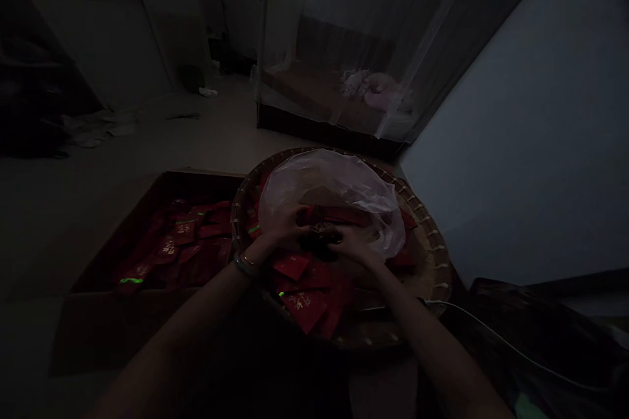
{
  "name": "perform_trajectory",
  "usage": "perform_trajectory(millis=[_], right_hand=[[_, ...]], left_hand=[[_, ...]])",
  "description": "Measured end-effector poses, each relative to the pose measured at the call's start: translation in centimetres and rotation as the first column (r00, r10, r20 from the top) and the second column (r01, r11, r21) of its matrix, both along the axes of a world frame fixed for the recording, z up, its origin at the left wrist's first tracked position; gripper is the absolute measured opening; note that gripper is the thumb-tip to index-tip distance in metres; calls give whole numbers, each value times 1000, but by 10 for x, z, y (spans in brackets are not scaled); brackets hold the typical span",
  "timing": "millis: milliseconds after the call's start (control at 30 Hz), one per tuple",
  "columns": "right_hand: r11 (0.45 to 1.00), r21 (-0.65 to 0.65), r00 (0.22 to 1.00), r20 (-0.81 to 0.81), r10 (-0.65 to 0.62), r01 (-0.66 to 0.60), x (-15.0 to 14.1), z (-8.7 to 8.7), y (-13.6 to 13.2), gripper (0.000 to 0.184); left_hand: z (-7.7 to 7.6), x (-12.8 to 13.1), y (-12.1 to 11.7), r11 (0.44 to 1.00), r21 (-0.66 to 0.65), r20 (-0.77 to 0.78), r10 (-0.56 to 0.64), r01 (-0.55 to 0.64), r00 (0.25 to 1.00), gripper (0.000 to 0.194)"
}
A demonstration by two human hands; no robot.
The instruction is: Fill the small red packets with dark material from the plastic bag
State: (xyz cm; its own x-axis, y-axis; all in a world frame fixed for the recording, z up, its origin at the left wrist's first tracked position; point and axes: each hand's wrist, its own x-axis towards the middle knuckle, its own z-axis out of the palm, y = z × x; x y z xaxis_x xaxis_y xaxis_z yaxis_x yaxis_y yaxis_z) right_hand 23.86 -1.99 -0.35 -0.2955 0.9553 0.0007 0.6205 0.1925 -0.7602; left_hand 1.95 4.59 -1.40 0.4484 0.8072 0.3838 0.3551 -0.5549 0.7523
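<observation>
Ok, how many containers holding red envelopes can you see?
2: a round woven bamboo basket in front, and a cardboard box to its left. More may hide in the dark.

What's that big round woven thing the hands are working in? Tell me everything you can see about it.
The round, shallow basket looks woven from flat bamboo strips, with a bound rim. It lies flat, its near edge dim in shadow below the forearms. Inside it are a crumpled clear plastic bag and a heap of red envelopes with gold print; the left hand and right hand reach in over them. Its left side sits beside an open cardboard box of more red envelopes.
</observation>
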Motion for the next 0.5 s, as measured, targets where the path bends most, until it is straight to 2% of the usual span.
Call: perform_trajectory(millis=[100,200,333,433,500], right_hand=[[998,-41,988,-139,-62,57,2,-2,1,38],[985,-76,974,-159,-163,152,6,9,2,30],[981,-25,971,-140,-194,193,13,45,6,28],[987,63,984,-115,-137,145,10,72,12,26],[990,104,995,-45,-88,93,3,84,17,25]], left_hand=[[3,0,-1,999,20,-39,-31,32,999,45],[7,0,-3,999,32,-79,-37,40,996,46],[9,2,-5,997,50,-109,-49,55,993,44],[9,4,-5,997,59,-141,-45,54,989,43],[9,4,-6,997,57,-151,-50,59,987,42]])
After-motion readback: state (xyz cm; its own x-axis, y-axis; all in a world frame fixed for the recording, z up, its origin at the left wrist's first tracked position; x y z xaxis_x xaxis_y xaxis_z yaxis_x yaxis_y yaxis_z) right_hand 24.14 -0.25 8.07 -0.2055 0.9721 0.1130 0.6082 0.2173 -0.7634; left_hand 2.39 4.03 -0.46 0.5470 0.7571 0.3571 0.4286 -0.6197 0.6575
